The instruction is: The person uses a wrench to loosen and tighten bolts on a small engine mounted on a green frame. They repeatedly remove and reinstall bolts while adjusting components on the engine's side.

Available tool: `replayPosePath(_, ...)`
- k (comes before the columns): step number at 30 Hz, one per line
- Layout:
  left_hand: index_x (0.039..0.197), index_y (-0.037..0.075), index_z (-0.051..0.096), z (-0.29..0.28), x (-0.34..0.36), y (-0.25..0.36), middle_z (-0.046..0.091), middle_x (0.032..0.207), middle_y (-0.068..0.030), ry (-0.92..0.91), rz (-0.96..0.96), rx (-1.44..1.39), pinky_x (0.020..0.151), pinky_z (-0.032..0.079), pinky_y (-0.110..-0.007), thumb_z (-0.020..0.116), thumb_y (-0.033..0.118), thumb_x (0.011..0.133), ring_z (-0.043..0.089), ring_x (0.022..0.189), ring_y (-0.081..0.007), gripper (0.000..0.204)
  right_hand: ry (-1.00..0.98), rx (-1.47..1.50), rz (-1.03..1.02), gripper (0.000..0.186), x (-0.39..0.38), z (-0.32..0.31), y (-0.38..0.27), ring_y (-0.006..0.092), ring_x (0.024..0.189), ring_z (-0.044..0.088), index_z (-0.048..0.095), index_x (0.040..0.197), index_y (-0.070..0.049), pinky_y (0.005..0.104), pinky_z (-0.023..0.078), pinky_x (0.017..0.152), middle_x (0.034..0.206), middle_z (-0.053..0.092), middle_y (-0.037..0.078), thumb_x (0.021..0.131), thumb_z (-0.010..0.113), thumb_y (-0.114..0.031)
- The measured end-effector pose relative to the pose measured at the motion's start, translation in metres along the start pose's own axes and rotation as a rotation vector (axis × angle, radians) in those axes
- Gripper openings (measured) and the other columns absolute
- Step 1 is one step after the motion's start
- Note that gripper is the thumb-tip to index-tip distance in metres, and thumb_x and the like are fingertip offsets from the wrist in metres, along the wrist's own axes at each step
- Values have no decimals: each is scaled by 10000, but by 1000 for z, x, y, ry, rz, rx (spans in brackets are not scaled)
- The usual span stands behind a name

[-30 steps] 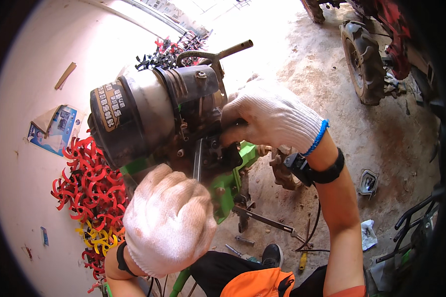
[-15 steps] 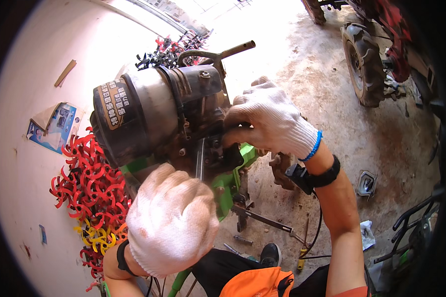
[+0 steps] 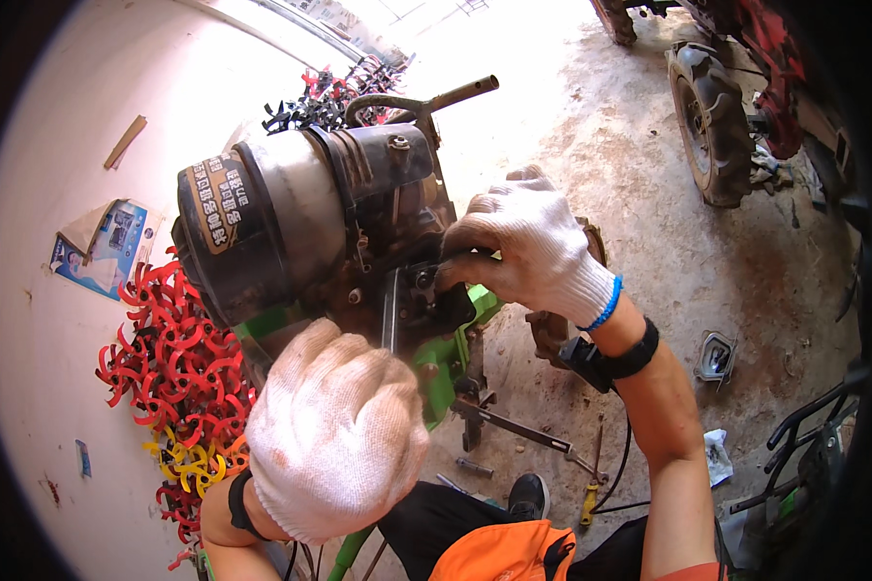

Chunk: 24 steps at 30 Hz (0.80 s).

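Observation:
A small engine machine stands before me, with a black ribbed-edged cover, a grey metal band and a green frame. My left hand, in a white knit glove, is closed at the near side of the engine. From its fingers a straight steel tool runs up to the engine's side; its lower end is hidden behind the glove. My right hand, gloved too with dirty fingertips, pinches at the engine's right side, beside the tool's upper end. Whatever lies between those fingers is hidden.
Red curved blades lie heaped along the left wall, with yellow ones nearer. A handlebar juts out behind the engine. On the floor lie a yellow-handled screwdriver and a metal tray. A wheeled machine's tyre stands far right.
My right wrist has shifted slightly left, and its fingers stay at the engine's side. The left hand and the steel tool look nearly unmoved.

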<state>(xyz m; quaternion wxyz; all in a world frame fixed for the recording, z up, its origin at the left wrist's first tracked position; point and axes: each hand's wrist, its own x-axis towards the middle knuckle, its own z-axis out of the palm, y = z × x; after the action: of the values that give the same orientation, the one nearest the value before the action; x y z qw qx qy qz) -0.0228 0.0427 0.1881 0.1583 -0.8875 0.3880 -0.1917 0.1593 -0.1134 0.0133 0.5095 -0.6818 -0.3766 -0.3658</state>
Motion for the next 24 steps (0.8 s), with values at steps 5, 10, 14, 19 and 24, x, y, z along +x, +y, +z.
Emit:
replayPosePath(5, 984, 13, 732, -1, 2, 1, 749, 1023, -135, 0, -1, -4, 1010, 622, -572, 797, 30, 743, 759, 960, -360, 250, 34, -1, 26, 303, -6, 5, -1, 314, 842, 742, 836, 969, -170, 471, 517, 912, 867, 762, 61, 835, 908, -433)
replayPosePath(10, 1014, 10, 737, -4, 4, 4, 759, 1020, -168, -12, -32, -36, 1008, 619, -584, 818, -30, 756, 774, 975, -411, 273, 60, -21, 34, 305, -10, 7, -3, 307, 862, 749, 837, 968, -169, 465, 514, 928, 869, 770, 51, 837, 909, -435)
replayPosePath(14, 1020, 1, 739, -3, 4, 3, 758, 1013, -168, 3, -18, -48, 1003, 621, -579, 817, -30, 766, 772, 970, -413, 268, 82, -14, 34, 292, -11, 9, -4, 299, 876, 755, 835, 962, -169, 463, 516, 933, 881, 778, 41, 841, 912, -424)
replayPosePath(19, 1023, -8, 744, -2, 1, 1, 758, 1004, -170, 12, -9, -60, 985, 628, -565, 823, -26, 770, 772, 948, -410, 266, 111, -29, 15, 287, -12, 10, -4, 288, 879, 753, 834, 953, -167, 452, 523, 935, 876, 769, 37, 841, 919, -418)
replayPosePath(24, 1003, 22, 741, 2, -1, -2, 736, 1012, -124, 52, 24, -19, 1039, 603, -536, 803, 48, 763, 744, 984, -347, 250, 111, -34, 58, 286, -14, 11, -8, 281, 885, 748, 837, 946, -168, 446, 524, 953, 867, 755, 43, 857, 917, -427)
